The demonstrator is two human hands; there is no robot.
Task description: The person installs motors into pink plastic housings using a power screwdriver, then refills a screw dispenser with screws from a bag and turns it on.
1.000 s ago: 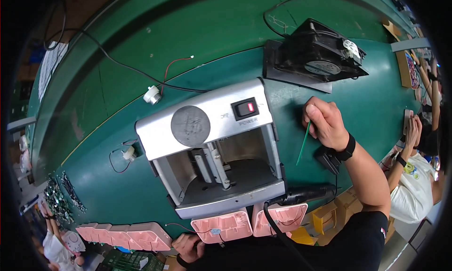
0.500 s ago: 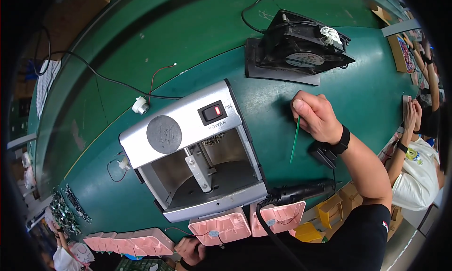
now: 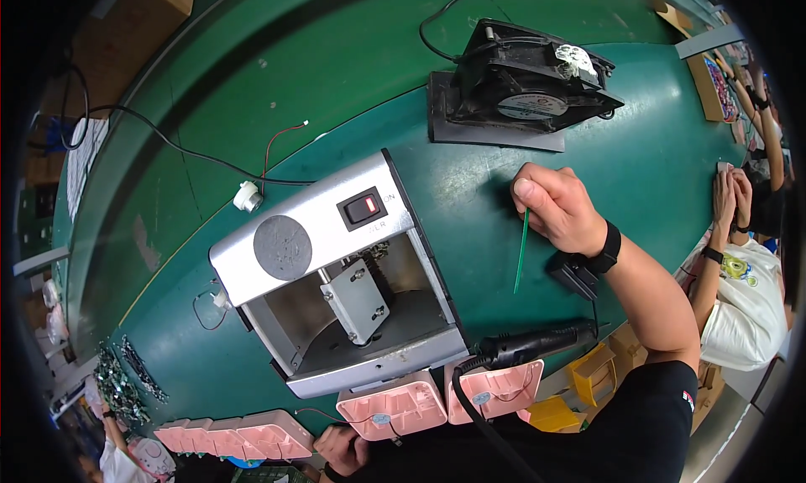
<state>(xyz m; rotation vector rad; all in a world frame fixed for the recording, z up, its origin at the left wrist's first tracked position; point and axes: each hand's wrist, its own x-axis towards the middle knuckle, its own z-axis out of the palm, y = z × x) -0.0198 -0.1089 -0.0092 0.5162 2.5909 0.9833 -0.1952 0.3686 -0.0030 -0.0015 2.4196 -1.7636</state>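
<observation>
A thin green stick (image 3: pixel 522 252) hangs down from my right hand (image 3: pixel 561 207), pinched between thumb and curled fingers above the green table. Low in view, my left hand (image 3: pixel 342 449) is curled beside a pink plastic housing (image 3: pixel 399 407); whatever its fingers hold, if anything, is hidden. In front of me stands a silver screw feeder (image 3: pixel 344 223) with a lit rocker switch (image 3: pixel 363 208). Inside its opening, a metal plate (image 3: pixel 357 302) sits over a dark round base. A second pink housing (image 3: pixel 504 391), with a small disc and wires, stands right of the first.
A black electric screwdriver (image 3: pixel 533 346) lies right of the feeder, its cable running down. Beyond stands a black fan (image 3: pixel 533 84). Several pink housings (image 3: pixel 273 433) line the near left edge, close to a pile of screws or small parts (image 3: pixel 117 382). A co-worker (image 3: pixel 739 307) sits far right.
The metal plate inside the feeder has swung and now shows its broad face. The view has shifted slightly. My right hand keeps its pinch on the green stick.
</observation>
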